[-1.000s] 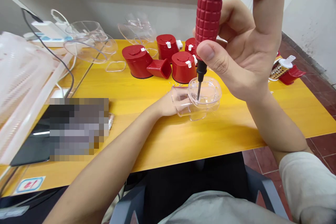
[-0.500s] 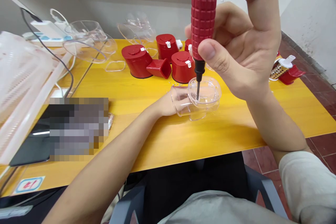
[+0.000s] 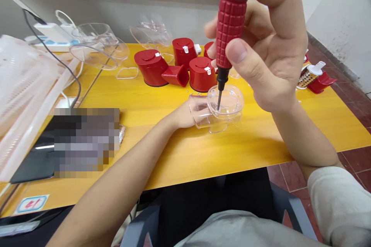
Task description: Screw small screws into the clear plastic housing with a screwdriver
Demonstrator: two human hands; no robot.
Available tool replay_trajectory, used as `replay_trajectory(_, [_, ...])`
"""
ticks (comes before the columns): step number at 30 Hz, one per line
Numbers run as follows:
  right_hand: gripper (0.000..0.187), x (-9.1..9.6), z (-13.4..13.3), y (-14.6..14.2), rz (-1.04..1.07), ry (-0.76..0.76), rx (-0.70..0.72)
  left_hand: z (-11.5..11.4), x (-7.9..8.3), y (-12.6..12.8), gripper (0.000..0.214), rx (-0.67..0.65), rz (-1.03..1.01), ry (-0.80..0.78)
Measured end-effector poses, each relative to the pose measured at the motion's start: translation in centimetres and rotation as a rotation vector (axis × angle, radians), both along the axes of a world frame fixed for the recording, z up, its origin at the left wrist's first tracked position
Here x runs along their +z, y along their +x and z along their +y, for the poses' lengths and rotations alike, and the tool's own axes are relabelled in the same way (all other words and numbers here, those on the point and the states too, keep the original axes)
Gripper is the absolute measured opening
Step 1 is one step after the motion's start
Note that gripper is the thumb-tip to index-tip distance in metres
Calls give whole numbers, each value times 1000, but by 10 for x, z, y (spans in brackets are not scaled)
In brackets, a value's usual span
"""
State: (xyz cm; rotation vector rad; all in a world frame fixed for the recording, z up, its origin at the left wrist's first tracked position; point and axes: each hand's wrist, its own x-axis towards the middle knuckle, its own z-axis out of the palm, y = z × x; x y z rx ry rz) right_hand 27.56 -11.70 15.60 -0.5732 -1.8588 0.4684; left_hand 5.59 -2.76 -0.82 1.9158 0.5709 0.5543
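My right hand (image 3: 269, 54) grips a screwdriver (image 3: 232, 27) with a red, grid-patterned handle and black cap. The thumb and fingers press its sides, and a finger rests over the cap. The screwdriver leans slightly, its tip down in a clear plastic housing (image 3: 236, 102) with a round open top and a wide side tube. My left hand (image 3: 199, 114) reaches into that side tube and steadies the housing on the table; its fingers show only partly through the plastic. Small screws (image 3: 197, 92) lie scattered just behind the housing. Whether the tip sits in a screw is too small to tell.
Several red plastic bodies (image 3: 150, 67) stand behind on the yellow table (image 3: 185, 154). A metal grater drum (image 3: 308, 75) lies at the right. Clear plastic parts (image 3: 98, 46), a power strip (image 3: 58, 40), cables, translucent bags (image 3: 31, 85) and a dark, partly blurred device (image 3: 37, 158) occupy the left.
The screwdriver's handle has tilted to the right while its tip stays in the same spot. My right fingers have shifted around the handle. My left hand and the clear housing have not moved.
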Motion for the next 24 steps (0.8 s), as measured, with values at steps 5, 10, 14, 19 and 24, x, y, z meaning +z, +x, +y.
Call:
replay_trajectory(5, [36,-13,18,-13,198,175,153,1,-1,0,56,8,4,28])
replay_trajectory(10, [37,-14,13,-18,279,134,108,-1,1,1,53,20,-6,47])
replay_trajectory(14, [48,-8,2,-17,189,31,89,-1,1,1,54,2,6,48])
replay_trajectory(19, [34,-5,6,-12,185,103,39,2,-4,0,53,13,-3,42])
replay_trajectory(24, [42,-6,7,-3,60,74,109,3,-5,-1,55,-5,-31,53])
